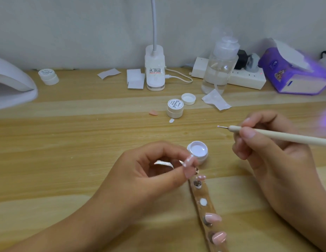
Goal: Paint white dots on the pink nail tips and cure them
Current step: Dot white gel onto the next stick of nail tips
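My left hand point(155, 171) pinches a pink nail tip point(188, 162) with white dots between thumb and forefinger, just above the top end of a clear holder strip point(204, 210). Further down the strip sit more pink nail tips point(213, 217). An open pot of white gel point(197, 149) stands right behind the pinched tip. My right hand point(271, 153) grips a cream dotting pen point(278, 135), its fine point up and to the right of the pot, clear of the gel.
A white curing lamp point(12, 82) sits at the far left. Near the middle are a closed gel pot point(175, 108), a loose lid point(188, 98), a stray pink tip point(153, 112) and paper wipes point(216, 100). A clip lamp point(155, 70), liquid bottle point(219, 70), power strip point(246, 79) and purple tissue box point(293, 73) line the back.
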`<state>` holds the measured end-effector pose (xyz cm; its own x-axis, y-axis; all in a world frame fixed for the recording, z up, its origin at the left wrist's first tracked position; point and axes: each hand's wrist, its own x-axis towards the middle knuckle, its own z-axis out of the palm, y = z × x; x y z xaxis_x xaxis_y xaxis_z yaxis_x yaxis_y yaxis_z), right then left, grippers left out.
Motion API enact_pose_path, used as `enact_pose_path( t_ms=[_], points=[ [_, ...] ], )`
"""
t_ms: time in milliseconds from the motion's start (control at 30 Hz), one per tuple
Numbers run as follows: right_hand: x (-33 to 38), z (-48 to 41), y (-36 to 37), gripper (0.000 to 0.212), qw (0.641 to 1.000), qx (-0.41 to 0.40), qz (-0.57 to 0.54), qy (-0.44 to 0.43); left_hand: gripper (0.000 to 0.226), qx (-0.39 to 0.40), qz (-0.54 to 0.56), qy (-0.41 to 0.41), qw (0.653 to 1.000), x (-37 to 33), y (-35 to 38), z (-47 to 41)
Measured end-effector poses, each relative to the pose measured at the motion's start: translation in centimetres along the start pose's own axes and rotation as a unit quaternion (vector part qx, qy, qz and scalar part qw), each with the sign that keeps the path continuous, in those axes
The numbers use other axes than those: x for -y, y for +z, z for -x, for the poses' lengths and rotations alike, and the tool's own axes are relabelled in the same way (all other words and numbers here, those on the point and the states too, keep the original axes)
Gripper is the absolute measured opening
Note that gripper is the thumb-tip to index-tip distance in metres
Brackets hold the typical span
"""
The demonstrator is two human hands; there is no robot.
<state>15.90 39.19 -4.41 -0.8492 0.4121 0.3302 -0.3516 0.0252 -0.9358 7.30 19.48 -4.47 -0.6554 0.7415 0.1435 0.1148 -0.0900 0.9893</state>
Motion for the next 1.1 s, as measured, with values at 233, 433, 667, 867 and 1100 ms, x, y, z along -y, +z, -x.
enact_pose_path(
  t_ms=[233, 433, 667, 867, 1100],
  points=[
    [-0.2, 0.0, -0.2, 0.007, 1.0, -0.007, -0.004, 0.024, 0.009, 0.036, -0.246, 0.144, 0.958, 0.1, 0.4, 0.7],
    [-0.3, -0.1, 0.0, 0.015, 0.999, -0.004, 0.027, 0.021, 0.018, 0.06, -0.34, 0.155, 0.925, 1.0, 0.8, 0.6],
    [0.3, 0.0, -0.1, 0.01, 0.996, 0.024, 0.076, -0.035, 0.012, 0.054, -0.357, 0.149, 0.921, 0.7, -0.1, 1.2],
    [-0.1, -0.5, -0.3, 0.009, 0.985, 0.033, 0.16, -0.056, 0.013, 0.104, -0.371, 0.191, 0.903, 0.8, 0.6, 1.3],
    [-1.0, -0.4, -0.1, 0.014, 0.965, 0.079, 0.245, -0.051, 0.015, 0.118, -0.384, 0.223, 0.888, 1.2, 1.3, 1.2]
  ],
)
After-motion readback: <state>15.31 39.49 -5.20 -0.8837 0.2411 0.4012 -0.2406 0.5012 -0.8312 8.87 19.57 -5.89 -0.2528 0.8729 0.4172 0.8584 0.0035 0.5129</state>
